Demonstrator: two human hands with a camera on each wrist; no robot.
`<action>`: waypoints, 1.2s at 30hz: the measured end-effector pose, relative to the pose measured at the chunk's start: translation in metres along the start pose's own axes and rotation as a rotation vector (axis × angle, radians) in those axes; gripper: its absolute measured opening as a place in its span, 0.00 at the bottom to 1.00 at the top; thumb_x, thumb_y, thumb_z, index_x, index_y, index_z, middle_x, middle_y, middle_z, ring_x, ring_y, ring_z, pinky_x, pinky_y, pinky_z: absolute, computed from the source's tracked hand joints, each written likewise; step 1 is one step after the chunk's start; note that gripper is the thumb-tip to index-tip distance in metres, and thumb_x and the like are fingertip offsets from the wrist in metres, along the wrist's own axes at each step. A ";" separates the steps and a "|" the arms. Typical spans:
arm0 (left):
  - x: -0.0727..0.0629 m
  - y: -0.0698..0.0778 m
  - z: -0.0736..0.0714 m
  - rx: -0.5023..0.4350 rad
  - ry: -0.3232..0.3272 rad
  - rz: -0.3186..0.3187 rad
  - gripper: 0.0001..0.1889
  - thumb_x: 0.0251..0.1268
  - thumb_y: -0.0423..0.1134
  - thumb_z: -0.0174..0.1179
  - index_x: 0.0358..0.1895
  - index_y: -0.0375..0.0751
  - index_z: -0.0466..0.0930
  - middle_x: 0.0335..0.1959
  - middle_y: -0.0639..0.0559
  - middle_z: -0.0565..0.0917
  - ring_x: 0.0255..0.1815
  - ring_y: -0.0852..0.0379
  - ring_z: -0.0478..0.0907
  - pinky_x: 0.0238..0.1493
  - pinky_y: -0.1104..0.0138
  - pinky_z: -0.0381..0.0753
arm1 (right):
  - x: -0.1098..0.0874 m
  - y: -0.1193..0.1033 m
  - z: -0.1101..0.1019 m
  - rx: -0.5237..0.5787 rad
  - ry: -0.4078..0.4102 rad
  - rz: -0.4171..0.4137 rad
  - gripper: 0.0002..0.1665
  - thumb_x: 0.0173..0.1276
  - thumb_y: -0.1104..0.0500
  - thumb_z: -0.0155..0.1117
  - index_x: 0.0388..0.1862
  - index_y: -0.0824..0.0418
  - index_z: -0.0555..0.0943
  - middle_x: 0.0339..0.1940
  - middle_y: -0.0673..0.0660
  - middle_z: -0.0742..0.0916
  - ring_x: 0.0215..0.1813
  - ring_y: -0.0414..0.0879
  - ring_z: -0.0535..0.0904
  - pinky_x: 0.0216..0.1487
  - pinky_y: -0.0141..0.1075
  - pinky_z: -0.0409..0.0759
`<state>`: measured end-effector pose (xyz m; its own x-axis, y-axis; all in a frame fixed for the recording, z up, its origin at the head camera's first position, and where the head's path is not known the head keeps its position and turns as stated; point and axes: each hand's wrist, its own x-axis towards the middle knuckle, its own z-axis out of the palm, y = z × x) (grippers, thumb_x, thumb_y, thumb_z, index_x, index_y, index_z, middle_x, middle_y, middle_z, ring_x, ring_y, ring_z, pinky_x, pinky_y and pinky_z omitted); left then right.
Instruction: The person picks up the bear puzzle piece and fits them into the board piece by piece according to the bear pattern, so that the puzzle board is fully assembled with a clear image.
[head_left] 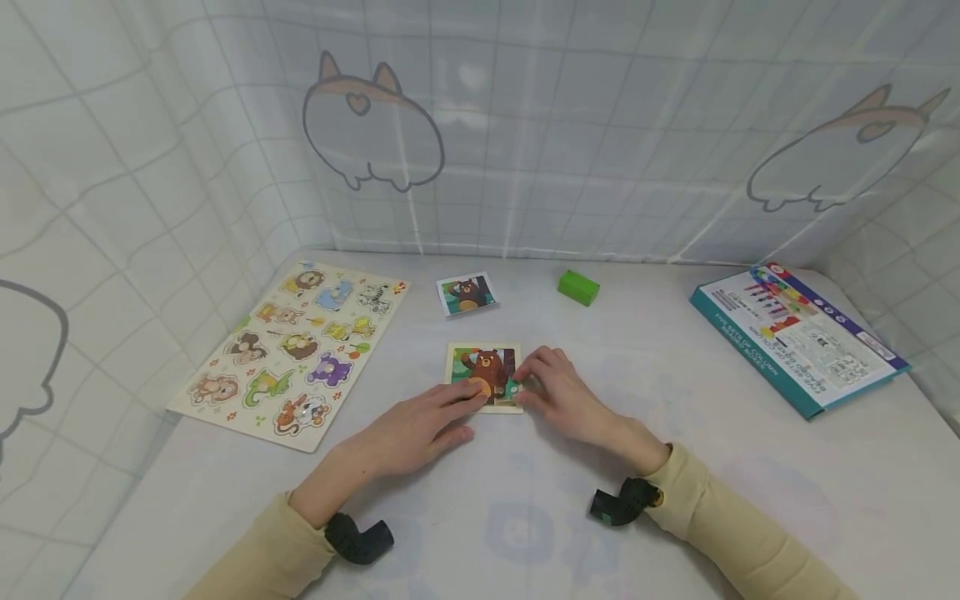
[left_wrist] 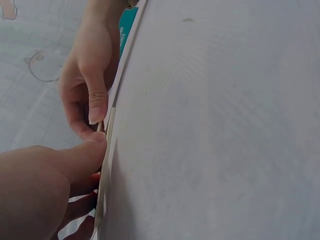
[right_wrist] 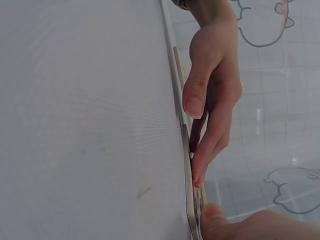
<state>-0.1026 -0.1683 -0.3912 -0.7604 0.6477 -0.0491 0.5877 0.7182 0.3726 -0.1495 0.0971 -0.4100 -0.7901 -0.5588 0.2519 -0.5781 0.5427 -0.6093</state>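
A small square wooden bear puzzle in a pale tray lies flat in front of me. My left hand rests its extended fingertips on the puzzle's lower left and middle. At the lower right, my right hand pinches the edge of a green puzzle piece between thumb and fingers. Seen edge-on in the left wrist view, the tray lies by the left thumb. How far the green piece sits in the tray is hidden by the fingers.
Behind the puzzle lie a bear picture card and a green block. An animal peg puzzle board is at left, and a teal-edged box at right. A patterned curtain hangs behind the table.
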 end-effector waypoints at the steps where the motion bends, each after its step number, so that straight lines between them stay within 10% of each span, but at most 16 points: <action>1: 0.000 0.000 0.000 0.002 -0.001 -0.002 0.28 0.78 0.53 0.51 0.76 0.51 0.64 0.79 0.55 0.61 0.79 0.47 0.58 0.74 0.50 0.67 | 0.000 0.000 0.000 -0.003 0.000 -0.004 0.10 0.66 0.59 0.71 0.43 0.61 0.82 0.47 0.53 0.80 0.50 0.48 0.69 0.53 0.43 0.71; 27: 0.007 0.011 0.006 0.039 -0.022 -0.007 0.28 0.77 0.57 0.48 0.76 0.58 0.63 0.78 0.49 0.62 0.77 0.45 0.62 0.75 0.49 0.66 | -0.001 0.001 0.001 -0.053 -0.023 -0.019 0.08 0.65 0.56 0.72 0.39 0.55 0.82 0.43 0.49 0.78 0.49 0.46 0.68 0.55 0.44 0.71; 36: 0.009 0.010 0.008 0.012 -0.034 -0.002 0.29 0.77 0.59 0.47 0.77 0.57 0.63 0.80 0.61 0.57 0.80 0.51 0.54 0.76 0.48 0.62 | -0.001 0.001 0.002 -0.040 0.008 -0.014 0.05 0.63 0.55 0.74 0.33 0.52 0.85 0.40 0.47 0.79 0.46 0.44 0.68 0.50 0.40 0.72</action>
<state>-0.1012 -0.1536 -0.3958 -0.7516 0.6546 -0.0811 0.5900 0.7222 0.3610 -0.1494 0.0969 -0.4124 -0.7833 -0.5618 0.2660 -0.5967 0.5595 -0.5753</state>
